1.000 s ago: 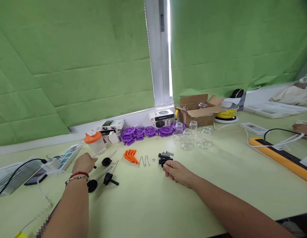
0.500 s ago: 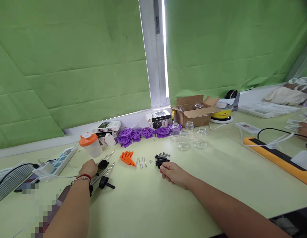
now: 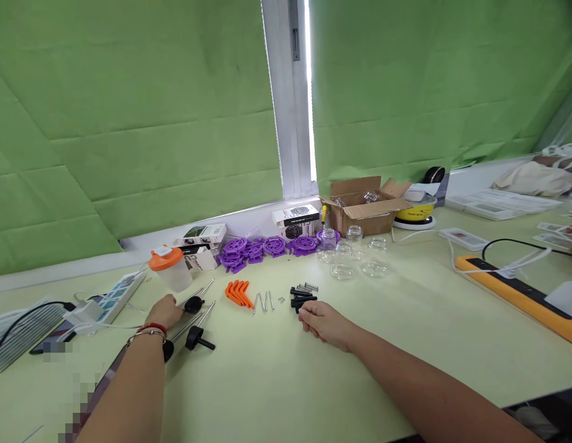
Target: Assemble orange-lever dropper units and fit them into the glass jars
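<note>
My left hand (image 3: 165, 312) is beside several metal rods with black knobs (image 3: 194, 304), its fingertips mostly hidden, so its grip is unclear. A black part with a round cap and stem (image 3: 199, 339) lies just right of them. My right hand (image 3: 323, 320) rests on the table with fingers curled closed; anything inside is hidden. Its fingertips are right by a small group of black plastic pieces (image 3: 303, 298), with metal springs (image 3: 308, 287) behind. Between my hands lie orange crank-shaped pieces (image 3: 238, 293), several long screws (image 3: 266, 301) and tiny metal bits (image 3: 281, 299).
Purple plastic wheel-like parts (image 3: 274, 246) line the back, near small printed boxes (image 3: 295, 215). Clear jars (image 3: 343, 267) stand before an open cardboard box (image 3: 366, 218). An orange-lidded cup (image 3: 170, 271) and white power strip (image 3: 114, 301) are left; an orange-black power strip (image 3: 516, 295) is right.
My left hand has shifted slightly left, back from the black knobs. My right hand stays beside the black pieces. The view has moved very slightly.
</note>
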The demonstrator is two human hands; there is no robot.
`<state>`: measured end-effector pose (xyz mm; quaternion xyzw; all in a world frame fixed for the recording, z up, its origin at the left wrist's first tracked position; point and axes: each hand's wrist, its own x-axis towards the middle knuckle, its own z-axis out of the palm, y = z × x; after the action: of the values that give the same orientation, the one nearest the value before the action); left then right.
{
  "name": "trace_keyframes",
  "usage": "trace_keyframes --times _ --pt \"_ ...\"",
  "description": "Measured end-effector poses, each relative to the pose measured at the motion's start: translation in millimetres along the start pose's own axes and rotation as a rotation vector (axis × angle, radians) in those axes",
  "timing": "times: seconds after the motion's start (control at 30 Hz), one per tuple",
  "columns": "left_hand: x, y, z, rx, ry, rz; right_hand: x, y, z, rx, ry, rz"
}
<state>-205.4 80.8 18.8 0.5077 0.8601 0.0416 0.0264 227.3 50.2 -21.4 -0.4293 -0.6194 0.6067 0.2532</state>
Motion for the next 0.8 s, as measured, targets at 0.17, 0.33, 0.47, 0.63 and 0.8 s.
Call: trace_keyframes --times 0.17,0.33,0.47,0.63,0.8 --pt "-9 4 -10.0 -0.013 0.018 -0.006 -2 -2 0 -0.003 0.000 0.003" --pt "-27 20 -29.4 -0.014 0.087 0.006 -4 -7 1 -0.018 0.009 0.021" --pt "-53 56 -36.1 -0.030 0.190 0.129 -1 -3 1 -0.019 -0.001 0.007" --pt "-83 117 -14.0 -0.061 0.139 0.429 -1 -1 0 -0.031 0.002 0.002" --pt "-81 151 10.3 -0.003 0.135 0.366 -2 -4 1 -0.042 0.015 0.009"
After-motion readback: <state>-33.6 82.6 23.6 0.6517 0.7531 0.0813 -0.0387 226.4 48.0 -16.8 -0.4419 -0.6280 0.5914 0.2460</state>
